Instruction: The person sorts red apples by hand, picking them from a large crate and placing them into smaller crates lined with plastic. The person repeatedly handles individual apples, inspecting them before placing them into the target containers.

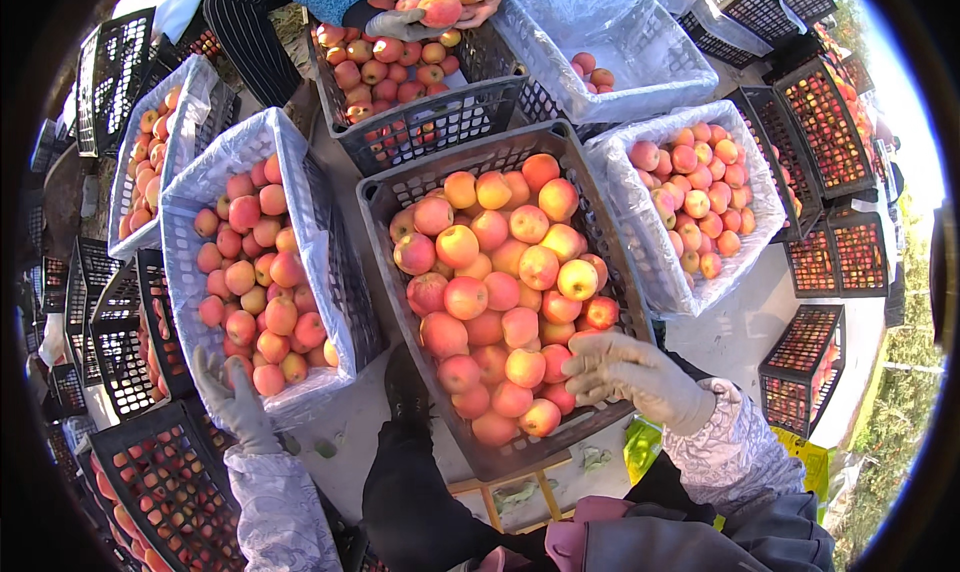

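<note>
A dark plastic crate point(465, 452) full of red-yellow apples point(487, 294) stands before me. My right hand point(630, 377), in a light work glove, is over its lower right corner, fingers spread a little beside the apples; I see no apple in it, though its palm side is partly hidden. At the left, my gloved left hand point(236, 403) has its fingers apart and holds nothing. It is at the near corner of a crate lined with clear plastic film point(176, 272), which holds many apples point(262, 272).
Another person's hands point(442, 17) hold apples over a crate point(442, 126) at the top. Film-lined crates stand at the right point(675, 302), upper right point(645, 107) and far left point(124, 246). A wooden frame point(517, 489) lies below the central crate. Stacked crates point(802, 369) stand farther right.
</note>
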`<state>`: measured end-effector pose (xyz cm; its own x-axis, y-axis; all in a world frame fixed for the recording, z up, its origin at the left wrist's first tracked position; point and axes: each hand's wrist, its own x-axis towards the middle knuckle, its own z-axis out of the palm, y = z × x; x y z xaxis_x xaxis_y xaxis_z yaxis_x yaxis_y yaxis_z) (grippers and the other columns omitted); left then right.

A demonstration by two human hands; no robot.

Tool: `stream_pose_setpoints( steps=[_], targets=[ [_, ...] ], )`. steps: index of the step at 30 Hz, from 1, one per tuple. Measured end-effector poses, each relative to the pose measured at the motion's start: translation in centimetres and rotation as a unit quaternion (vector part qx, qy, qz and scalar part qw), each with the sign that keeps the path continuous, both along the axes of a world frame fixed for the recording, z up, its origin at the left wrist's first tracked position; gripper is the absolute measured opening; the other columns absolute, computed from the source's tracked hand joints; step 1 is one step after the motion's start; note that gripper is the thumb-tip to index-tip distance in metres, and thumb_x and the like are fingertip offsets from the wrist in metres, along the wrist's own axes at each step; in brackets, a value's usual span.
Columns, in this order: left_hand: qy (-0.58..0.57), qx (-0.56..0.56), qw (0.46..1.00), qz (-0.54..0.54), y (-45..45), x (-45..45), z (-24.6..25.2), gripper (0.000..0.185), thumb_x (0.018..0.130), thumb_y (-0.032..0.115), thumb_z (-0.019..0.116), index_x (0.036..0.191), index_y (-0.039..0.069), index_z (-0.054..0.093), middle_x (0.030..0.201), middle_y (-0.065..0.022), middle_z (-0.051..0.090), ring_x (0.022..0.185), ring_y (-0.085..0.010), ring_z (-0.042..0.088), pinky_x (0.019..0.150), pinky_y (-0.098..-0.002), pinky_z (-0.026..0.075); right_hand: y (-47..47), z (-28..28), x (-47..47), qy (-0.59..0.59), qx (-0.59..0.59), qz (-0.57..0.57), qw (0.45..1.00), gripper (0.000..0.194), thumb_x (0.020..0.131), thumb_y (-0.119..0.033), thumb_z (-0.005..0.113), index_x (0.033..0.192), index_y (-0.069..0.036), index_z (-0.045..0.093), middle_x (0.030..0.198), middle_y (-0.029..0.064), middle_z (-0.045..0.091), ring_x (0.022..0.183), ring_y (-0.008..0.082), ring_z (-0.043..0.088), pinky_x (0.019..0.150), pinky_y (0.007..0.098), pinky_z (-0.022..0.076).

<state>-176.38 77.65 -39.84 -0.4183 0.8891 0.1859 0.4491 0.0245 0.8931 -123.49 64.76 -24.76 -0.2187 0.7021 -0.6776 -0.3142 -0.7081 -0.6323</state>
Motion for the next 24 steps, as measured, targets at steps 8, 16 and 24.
stream_pose_setpoints(
  steps=[8, 16, 24],
  targets=[
    [0.344, -0.090, 0.848, -0.392, -3.1, 22.5, 9.8, 0.058, 0.082, 0.021, 0.074, 0.134, 0.003, 0.056, 0.123, -0.0185, 0.062, 0.115, -0.0349, 0.060, 0.101, -0.0447, 0.047, -1.2, 1.0, 5.1, 0.186, 0.131, -0.199, 0.953, 0.044, 0.106, -0.027, 0.053, 0.144, -0.006, 0.050, 0.128, 0.0131, 0.065, 0.109, 0.0255, 0.068, 0.091, 0.0355, 0.0558],
    [0.558, -0.245, 0.699, -0.373, -3.7, 32.2, 6.9, 0.059, 0.082, 0.046, 0.071, 0.120, 0.003, 0.056, 0.103, -0.0183, 0.068, 0.098, -0.0377, 0.067, 0.083, -0.0487, 0.054, -3.9, 2.6, 6.1, 0.176, 0.138, -0.215, 0.951, 0.041, 0.105, -0.028, 0.055, 0.142, -0.011, 0.055, 0.127, 0.0094, 0.066, 0.109, 0.0221, 0.068, 0.093, 0.0369, 0.0544],
    [0.524, -0.383, 0.686, -0.328, -2.9, 31.0, 5.8, 0.088, 0.077, 0.060, 0.073, 0.134, -0.001, 0.045, 0.125, -0.0250, 0.059, 0.108, -0.0408, 0.067, 0.087, -0.0496, 0.056, -4.5, 3.4, 3.1, 0.269, 0.125, -0.041, 0.954, 0.035, 0.105, -0.030, 0.054, 0.134, -0.011, 0.055, 0.115, 0.0011, 0.061, 0.097, 0.0118, 0.060, 0.090, 0.0315, 0.0532]
  ],
)
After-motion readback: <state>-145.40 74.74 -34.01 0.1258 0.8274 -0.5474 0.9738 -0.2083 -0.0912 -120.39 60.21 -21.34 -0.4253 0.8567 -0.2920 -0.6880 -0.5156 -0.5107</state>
